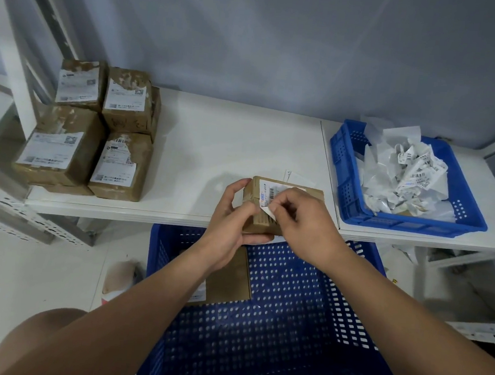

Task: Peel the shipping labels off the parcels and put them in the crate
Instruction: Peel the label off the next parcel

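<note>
A brown cardboard parcel (pixel 267 186) rests at the white shelf's front edge, and my left hand (pixel 231 216) grips its left side. Its white shipping label (pixel 270 190) is partly lifted at the near corner, which my right hand (pixel 303 219) pinches. A small blue crate (pixel 346 178) on the shelf at the right holds several crumpled peeled labels (pixel 405 177). Below the shelf stands a large blue perforated crate (pixel 288 325) with one brown parcel (pixel 229 278) inside, partly hidden by my left forearm.
Several brown parcels (pixel 95 132) with white labels are stacked on the left of the white shelf (pixel 214 142). A metal rack upright (pixel 10 47) rises at the far left. A loose label backing (pixel 296 178) lies behind the held parcel.
</note>
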